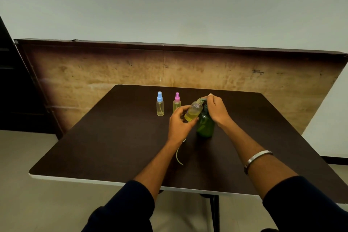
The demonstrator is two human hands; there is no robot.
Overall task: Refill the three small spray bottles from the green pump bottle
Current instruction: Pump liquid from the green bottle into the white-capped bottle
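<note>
**Uncapped spray bottle held at the pump spout**

The left hand (179, 124) grips a small clear plastic spray bottle (193, 112) with its cap off, fingers and thumb curled round the lower body. The bottle is tilted, its open neck raised toward the right, and is partly filled with pale yellow liquid that pools at the lower end. The neck meets the spout of the dark green translucent pump bottle (205, 125), which stands upright on the dark brown table (113, 137) just right of the held bottle. The right hand (216, 109) closes over the pump head, fingers curled on it.

Two further small clear spray bottles stand upright near the far edge of the table, side by side but apart: one with a blue cap (160, 104), holding a little yellow liquid at the bottom, and one with a pink cap (177, 103), showing more yellow liquid.

A thin pale dip tube (178, 155) lies on the table below the left wrist; its upper end is hidden behind that wrist. The pump head and spout are mostly covered by the right hand. A metal bangle (257, 158) sits on the right forearm.
</note>
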